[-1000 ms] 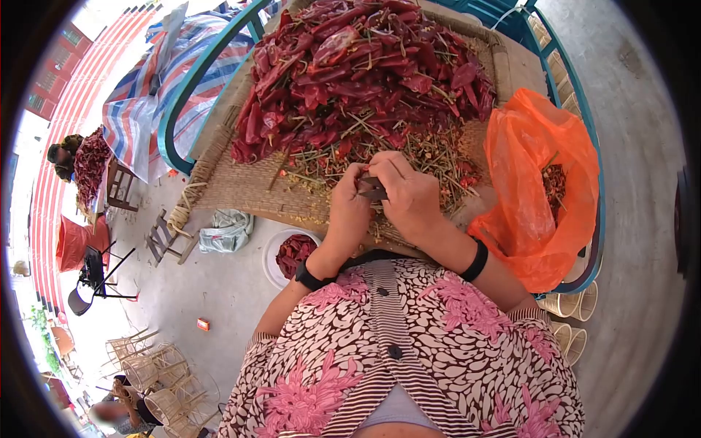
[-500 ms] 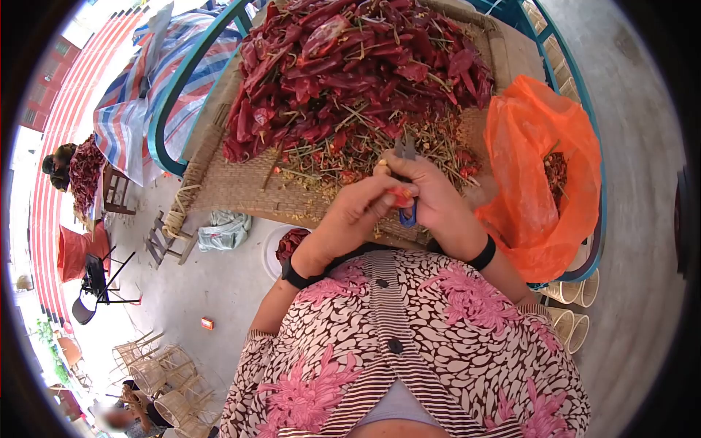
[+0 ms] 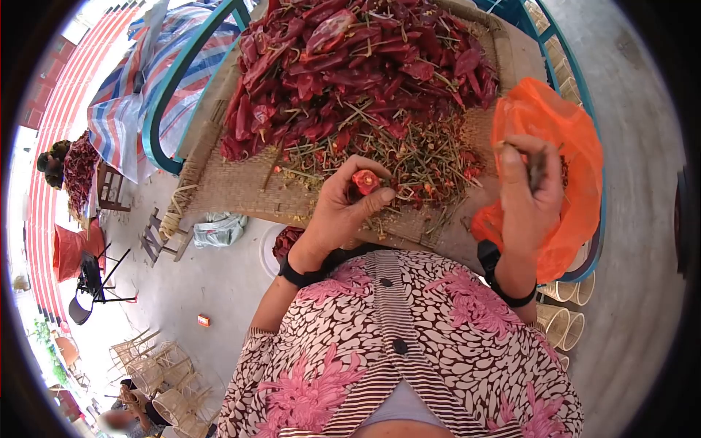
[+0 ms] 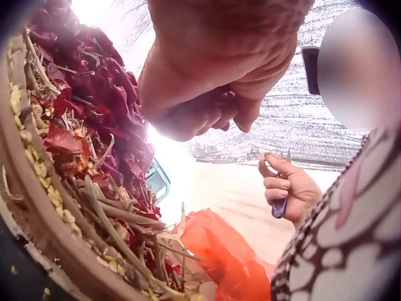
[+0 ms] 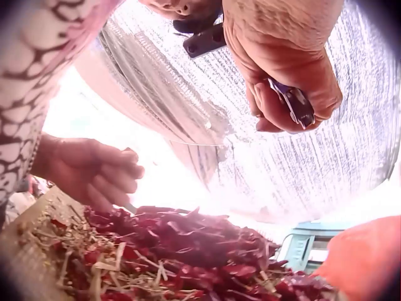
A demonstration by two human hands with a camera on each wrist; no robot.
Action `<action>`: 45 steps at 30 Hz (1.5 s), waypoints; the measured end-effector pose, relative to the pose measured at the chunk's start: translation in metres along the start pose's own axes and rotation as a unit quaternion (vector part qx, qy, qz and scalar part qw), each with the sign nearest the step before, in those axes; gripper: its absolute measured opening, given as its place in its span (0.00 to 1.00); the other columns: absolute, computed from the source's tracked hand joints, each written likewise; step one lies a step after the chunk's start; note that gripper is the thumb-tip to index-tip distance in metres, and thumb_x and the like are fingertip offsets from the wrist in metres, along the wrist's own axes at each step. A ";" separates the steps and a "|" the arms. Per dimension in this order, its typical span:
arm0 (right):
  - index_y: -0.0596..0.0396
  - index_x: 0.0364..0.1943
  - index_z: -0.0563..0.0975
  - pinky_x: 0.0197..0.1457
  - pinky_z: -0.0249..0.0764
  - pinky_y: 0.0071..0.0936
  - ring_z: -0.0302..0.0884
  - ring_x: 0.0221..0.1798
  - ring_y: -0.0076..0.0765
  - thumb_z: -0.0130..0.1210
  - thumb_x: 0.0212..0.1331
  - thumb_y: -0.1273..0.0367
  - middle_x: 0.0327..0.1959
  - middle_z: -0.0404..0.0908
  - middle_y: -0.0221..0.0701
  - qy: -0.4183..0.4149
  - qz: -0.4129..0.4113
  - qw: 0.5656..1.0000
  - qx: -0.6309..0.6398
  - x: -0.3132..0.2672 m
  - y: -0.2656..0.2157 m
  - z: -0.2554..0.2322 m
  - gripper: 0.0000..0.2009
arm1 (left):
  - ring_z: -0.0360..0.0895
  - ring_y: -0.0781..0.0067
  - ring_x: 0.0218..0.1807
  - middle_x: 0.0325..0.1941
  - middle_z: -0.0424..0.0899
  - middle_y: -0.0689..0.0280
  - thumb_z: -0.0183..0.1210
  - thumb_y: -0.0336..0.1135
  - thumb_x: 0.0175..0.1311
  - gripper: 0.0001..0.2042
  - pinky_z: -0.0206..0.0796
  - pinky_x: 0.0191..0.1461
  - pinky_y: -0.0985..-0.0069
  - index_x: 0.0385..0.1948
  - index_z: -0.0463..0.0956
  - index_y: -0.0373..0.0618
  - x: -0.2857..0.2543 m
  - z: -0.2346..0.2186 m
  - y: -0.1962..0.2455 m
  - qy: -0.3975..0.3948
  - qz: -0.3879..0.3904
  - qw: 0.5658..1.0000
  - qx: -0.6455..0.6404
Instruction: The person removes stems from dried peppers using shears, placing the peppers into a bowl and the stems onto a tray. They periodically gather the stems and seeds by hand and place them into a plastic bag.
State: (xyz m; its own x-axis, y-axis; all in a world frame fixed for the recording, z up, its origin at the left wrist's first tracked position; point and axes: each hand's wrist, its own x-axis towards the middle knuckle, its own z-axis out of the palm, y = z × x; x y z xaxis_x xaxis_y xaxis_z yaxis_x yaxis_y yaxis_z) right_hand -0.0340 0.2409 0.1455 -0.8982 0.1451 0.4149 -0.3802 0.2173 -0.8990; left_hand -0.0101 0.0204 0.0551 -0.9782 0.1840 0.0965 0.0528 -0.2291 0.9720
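Note:
My left hand (image 3: pixel 343 204) is over the near edge of the woven mat and holds a red dried chili pepper (image 3: pixel 365 181), its cut end facing up. My right hand (image 3: pixel 529 193), blurred, hangs over the orange plastic bag (image 3: pixel 577 182). Its fingers are curled round a pair of scissors (image 5: pixel 294 103); their blue handle (image 4: pixel 279 207) shows in the left wrist view. Beyond my hands lies a big heap of dried red chilies (image 3: pixel 358 66). Cut stems and seeds (image 3: pixel 431 164) are scattered on the mat (image 3: pixel 241 193) in front of the heap.
Teal metal rails (image 3: pixel 191 80) flank the mat. Below its left side stands a white tub (image 3: pixel 270 252) with chilies, beside a pale plastic bag (image 3: pixel 220 230) on the floor. Bamboo frames, a black folding chair (image 3: pixel 93 285) and a seated person are further left. A striped tarp (image 3: pixel 153 95) hangs behind.
My hands were together at the mat's near edge, with the scissors in the right. Now the right hand has moved right, over the orange bag, while the left stays there with the chili pepper.

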 end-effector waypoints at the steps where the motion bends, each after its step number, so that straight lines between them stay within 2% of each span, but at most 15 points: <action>1: 0.57 0.41 0.75 0.33 0.63 0.11 0.67 0.30 0.11 0.57 0.60 0.78 0.33 0.77 0.24 0.028 0.004 1.000 -0.011 0.001 -0.008 -0.009 0.07 | 0.69 0.85 0.38 0.36 0.74 0.73 0.63 0.31 0.61 0.11 0.64 0.44 0.85 0.42 0.72 0.42 0.002 0.002 0.001 0.024 0.000 1.000 -0.004; 4: 0.59 0.39 0.76 0.28 0.59 0.09 0.65 0.27 0.09 0.58 0.59 0.78 0.34 0.77 0.24 0.121 -0.121 0.978 -0.115 0.008 -0.019 -0.028 0.06 | 0.66 0.88 0.33 0.32 0.73 0.75 0.63 0.30 0.62 0.08 0.62 0.38 0.87 0.38 0.73 0.42 -0.004 0.005 -0.002 0.099 -0.006 0.995 -0.002; 7: 0.61 0.38 0.76 0.25 0.56 0.09 0.63 0.25 0.08 0.59 0.59 0.77 0.35 0.77 0.24 0.209 -0.109 0.968 -0.083 0.007 -0.039 -0.034 0.06 | 0.63 0.90 0.29 0.29 0.72 0.76 0.62 0.29 0.62 0.06 0.57 0.31 0.90 0.35 0.73 0.43 -0.005 -0.001 -0.014 0.189 -0.010 0.982 0.025; 11: 0.60 0.39 0.76 0.25 0.56 0.09 0.63 0.24 0.09 0.61 0.59 0.74 0.34 0.77 0.23 0.231 -0.135 0.958 -0.107 0.008 -0.041 -0.049 0.07 | 0.57 0.91 0.23 0.23 0.66 0.79 0.60 0.31 0.65 0.05 0.49 0.25 0.88 0.34 0.72 0.45 -0.008 -0.009 -0.021 0.239 0.009 0.971 0.021; 16: 0.60 0.39 0.77 0.31 0.63 0.11 0.66 0.28 0.12 0.61 0.60 0.71 0.34 0.77 0.23 0.276 -0.131 0.935 -0.182 0.016 -0.022 -0.074 0.08 | 0.62 0.91 0.24 0.24 0.71 0.77 0.60 0.30 0.64 0.06 0.55 0.26 0.88 0.35 0.72 0.44 -0.015 -0.010 -0.019 0.236 -0.013 0.971 0.024; 24: 0.60 0.40 0.78 0.40 0.66 0.13 0.68 0.35 0.15 0.58 0.62 0.70 0.36 0.79 0.23 0.259 -0.043 0.928 -0.266 0.002 -0.005 -0.100 0.08 | 0.65 0.90 0.24 0.25 0.72 0.75 0.60 0.29 0.64 0.04 0.58 0.27 0.88 0.35 0.74 0.43 -0.015 -0.004 -0.019 0.206 -0.035 0.977 0.048; 30: 0.60 0.41 0.78 0.40 0.68 0.15 0.70 0.35 0.15 0.57 0.63 0.71 0.36 0.79 0.24 0.272 -0.050 0.922 -0.272 0.001 0.000 -0.097 0.08 | 0.74 0.73 0.33 0.34 0.78 0.65 0.62 0.24 0.56 0.08 0.66 0.40 0.81 0.38 0.77 0.40 0.004 0.002 -0.034 0.060 0.065 0.973 0.211; 31: 0.61 0.41 0.78 0.40 0.68 0.15 0.70 0.35 0.15 0.57 0.63 0.71 0.36 0.79 0.24 0.276 -0.052 0.919 -0.275 0.002 0.006 -0.101 0.08 | 0.77 0.62 0.37 0.38 0.80 0.60 0.63 0.25 0.54 0.11 0.70 0.42 0.75 0.40 0.77 0.41 0.010 0.003 -0.031 0.031 0.121 0.948 0.291; 34: 0.60 0.41 0.78 0.40 0.69 0.17 0.71 0.35 0.16 0.57 0.61 0.70 0.35 0.79 0.25 0.167 -0.027 0.850 -0.499 0.016 0.024 -0.121 0.08 | 0.79 0.58 0.41 0.42 0.80 0.60 0.63 0.26 0.54 0.13 0.72 0.41 0.70 0.42 0.77 0.42 0.020 0.015 -0.029 -0.019 0.151 0.937 0.315; 35: 0.59 0.41 0.78 0.40 0.70 0.19 0.72 0.35 0.18 0.57 0.61 0.70 0.35 0.79 0.26 0.180 -0.014 0.883 -0.433 0.013 0.027 -0.123 0.08 | 0.80 0.56 0.43 0.47 0.80 0.61 0.62 0.27 0.53 0.13 0.73 0.41 0.67 0.42 0.76 0.43 0.023 0.016 -0.030 -0.038 0.169 0.923 0.344; 37: 0.57 0.41 0.78 0.40 0.70 0.22 0.73 0.36 0.21 0.57 0.60 0.69 0.34 0.79 0.28 0.202 0.011 0.935 -0.292 0.004 0.012 -0.092 0.08 | 0.80 0.57 0.45 0.47 0.81 0.63 0.62 0.26 0.52 0.13 0.73 0.44 0.70 0.41 0.77 0.43 0.022 0.015 -0.025 -0.105 0.111 0.902 0.404; 39: 0.55 0.40 0.78 0.40 0.71 0.25 0.75 0.34 0.27 0.57 0.59 0.69 0.33 0.79 0.31 0.039 0.080 0.962 -0.257 -0.016 0.001 -0.063 0.08 | 0.80 0.57 0.44 0.46 0.81 0.63 0.62 0.25 0.50 0.13 0.73 0.44 0.71 0.40 0.77 0.44 0.017 0.011 -0.024 -0.144 0.070 0.876 0.454; 41: 0.55 0.38 0.78 0.39 0.72 0.31 0.77 0.35 0.36 0.58 0.57 0.68 0.33 0.78 0.34 -0.196 0.070 0.946 -0.247 -0.027 0.011 -0.036 0.08 | 0.80 0.56 0.42 0.43 0.81 0.64 0.63 0.25 0.48 0.13 0.73 0.42 0.70 0.38 0.77 0.44 0.016 0.007 -0.025 -0.142 0.061 0.854 0.497; 43: 0.56 0.35 0.78 0.38 0.72 0.37 0.78 0.37 0.43 0.59 0.56 0.66 0.33 0.77 0.36 -0.243 0.024 0.914 -0.324 -0.037 0.040 -0.010 0.09 | 0.79 0.56 0.42 0.43 0.81 0.64 0.62 0.25 0.48 0.13 0.73 0.42 0.70 0.37 0.77 0.44 0.013 0.005 -0.025 -0.135 0.084 0.855 0.494; 45: 0.55 0.33 0.78 0.37 0.71 0.39 0.78 0.37 0.45 0.61 0.54 0.65 0.34 0.79 0.37 -0.274 0.041 0.877 -0.392 -0.042 0.057 0.006 0.09 | 0.79 0.56 0.42 0.42 0.81 0.63 0.63 0.25 0.47 0.12 0.73 0.42 0.70 0.37 0.77 0.44 0.008 0.002 -0.025 -0.126 0.092 0.859 0.488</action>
State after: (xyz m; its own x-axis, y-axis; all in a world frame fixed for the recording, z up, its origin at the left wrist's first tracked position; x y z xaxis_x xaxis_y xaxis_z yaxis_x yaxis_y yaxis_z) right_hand -0.0194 0.2412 0.0754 -0.9682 -0.2482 0.0313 -0.2343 0.8557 -0.4615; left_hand -0.0186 0.0293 0.0318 -0.8669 0.4600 0.1923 0.4661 0.6110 0.6399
